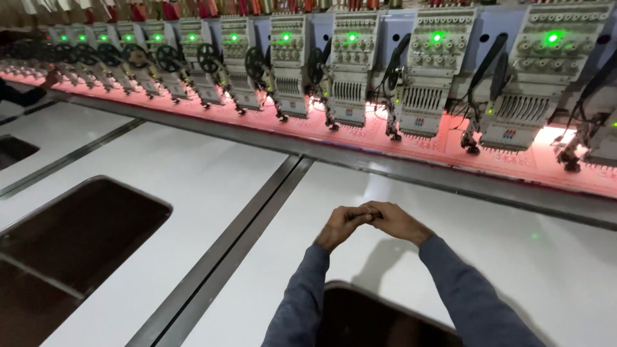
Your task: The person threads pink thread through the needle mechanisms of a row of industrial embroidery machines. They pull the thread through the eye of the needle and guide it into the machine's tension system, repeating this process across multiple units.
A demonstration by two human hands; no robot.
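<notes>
**Pinching something small over a white machine table**

Meeting above a white table [450,212], the person's two hands touch at the fingertips. The left hand [339,226] and right hand [393,220] both curl their fingers inward, pinched together around a small dark item [371,215] that is too tiny to identify. Grey-blue sleeves [450,289] cover both forearms. Just below the wrists, a dark rounded opening [373,318] is cut into the tabletop, and a larger dark opening [83,231] lies well to the left. Metal rails [257,212] divide the table panels. Well beyond the hands runs a long row of embroidery machine heads [350,71] with green lights, standing over a strip of red fabric [437,141]. At the far left edge, another person's dark sleeve [19,96] reaches towards the row.
</notes>
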